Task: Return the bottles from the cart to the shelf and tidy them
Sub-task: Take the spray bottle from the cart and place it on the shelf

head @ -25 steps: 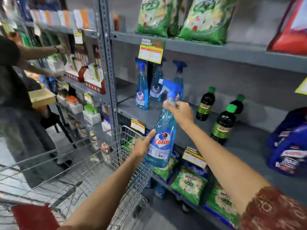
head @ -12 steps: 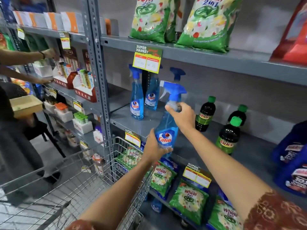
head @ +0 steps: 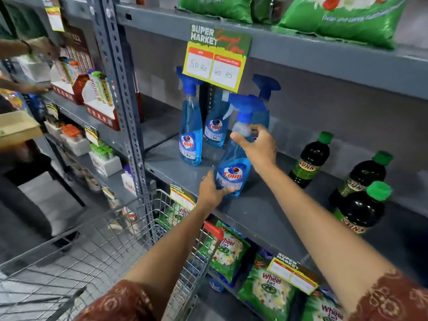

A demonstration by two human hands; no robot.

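Note:
A blue Colin spray bottle (head: 234, 167) stands on the front of the grey middle shelf (head: 254, 212). My left hand (head: 210, 191) grips its base and my right hand (head: 257, 144) grips its neck under the blue trigger. Behind it stand three more blue spray bottles: one on the left (head: 191, 135), one in the middle (head: 214, 128), one partly hidden at the back (head: 266, 89). The wire cart (head: 97, 246) is at the lower left, below the shelf edge.
Three dark Sunny bottles with green caps (head: 310, 161) stand to the right on the same shelf. A price sign (head: 215, 63) hangs above the sprays. Green detergent bags (head: 227, 251) fill the lower shelf. Another person's arms (head: 30, 49) reach into the left rack.
Both hands carried the spray bottle up from over the cart and forward onto the shelf. It has gone from tilted to nearly upright, with its base on the shelf front.

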